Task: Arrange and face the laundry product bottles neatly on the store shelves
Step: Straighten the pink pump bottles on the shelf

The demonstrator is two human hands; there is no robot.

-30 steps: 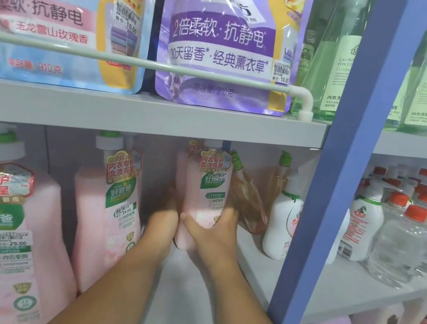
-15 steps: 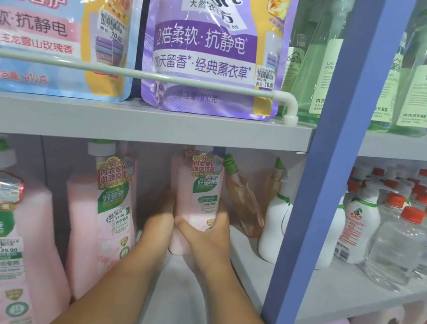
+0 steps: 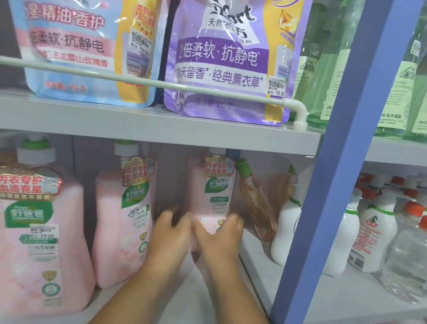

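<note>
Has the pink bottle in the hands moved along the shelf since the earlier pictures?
No. The pink bottle stands just left of the tilted amber bottle, as before.

— What stands on the middle shelf (image 3: 259, 267)?
— Pink detergent bottles (image 3: 33, 238), a tilted amber bottle (image 3: 258, 207), white pump bottles (image 3: 284, 231).
— And the upper shelf (image 3: 138, 125)?
— Softener refill pouches (image 3: 234, 51), probably behind a white rail (image 3: 135, 80).

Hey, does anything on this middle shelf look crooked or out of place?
Yes. The amber bottle with the green cap leans sharply to the left at the back, its cap close to the pink bottle that both hands hold, while its neighbours stand upright. The white bottle beside it stands straight.
</note>
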